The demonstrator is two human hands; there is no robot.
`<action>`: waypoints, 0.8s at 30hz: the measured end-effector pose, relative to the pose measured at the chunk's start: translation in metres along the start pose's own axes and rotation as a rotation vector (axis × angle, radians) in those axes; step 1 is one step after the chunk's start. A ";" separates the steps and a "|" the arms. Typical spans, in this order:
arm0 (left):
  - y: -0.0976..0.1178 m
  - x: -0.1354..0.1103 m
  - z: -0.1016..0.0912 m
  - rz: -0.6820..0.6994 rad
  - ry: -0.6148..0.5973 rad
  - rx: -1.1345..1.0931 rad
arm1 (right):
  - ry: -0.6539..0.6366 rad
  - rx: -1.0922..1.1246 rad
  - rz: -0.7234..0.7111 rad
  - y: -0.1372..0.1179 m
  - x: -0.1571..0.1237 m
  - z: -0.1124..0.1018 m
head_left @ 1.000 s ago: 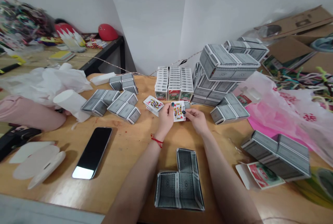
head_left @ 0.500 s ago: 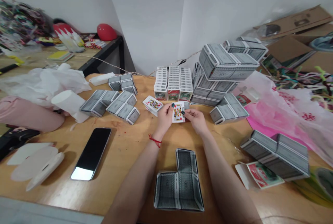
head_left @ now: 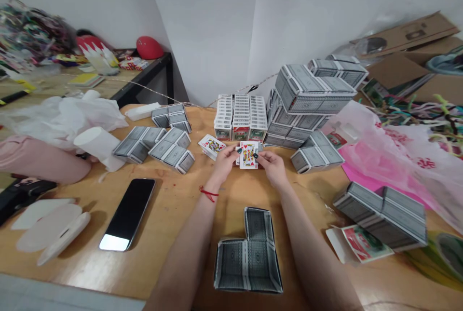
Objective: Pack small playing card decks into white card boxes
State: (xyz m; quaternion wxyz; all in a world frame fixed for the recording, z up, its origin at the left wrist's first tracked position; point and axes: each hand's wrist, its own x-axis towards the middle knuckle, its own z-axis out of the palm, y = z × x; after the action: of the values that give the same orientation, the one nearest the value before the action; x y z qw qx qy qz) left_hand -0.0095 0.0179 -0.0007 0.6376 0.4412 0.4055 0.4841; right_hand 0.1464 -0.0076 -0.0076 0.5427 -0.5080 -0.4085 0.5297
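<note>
My right hand (head_left: 274, 169) pinches the right side of a king of hearts playing card (head_left: 249, 156), which faces me. At its left side, my left hand (head_left: 224, 162) is closed with the thumb over the edge of at least one more card just behind the king; how many is hidden. Beyond my left hand lies a queen playing card (head_left: 212, 144) on other cards. Between my forearms stands an open L-shaped block folded from grey-backed cards (head_left: 258, 253).
Card boxes (head_left: 249, 130) stand in rows near the wall. Stacked grey card blocks (head_left: 311, 89) rise at the back right, with smaller blocks (head_left: 171, 149) on the left. A phone (head_left: 128, 214), a pink cylinder (head_left: 43, 159) and pink plastic bags (head_left: 390, 142) lie around.
The king of hearts has shifted slightly, uncovering the edge of another card behind it on the left. My left hand has moved a little to the left.
</note>
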 end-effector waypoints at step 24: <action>0.002 0.000 -0.006 -0.086 -0.141 0.032 | 0.030 -0.020 -0.029 0.003 0.002 -0.003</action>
State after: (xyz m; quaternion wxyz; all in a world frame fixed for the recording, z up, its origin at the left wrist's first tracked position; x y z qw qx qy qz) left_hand -0.0152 0.0192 -0.0009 0.6776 0.4666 0.3860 0.4174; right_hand 0.1489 -0.0057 -0.0112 0.5514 -0.5152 -0.4129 0.5099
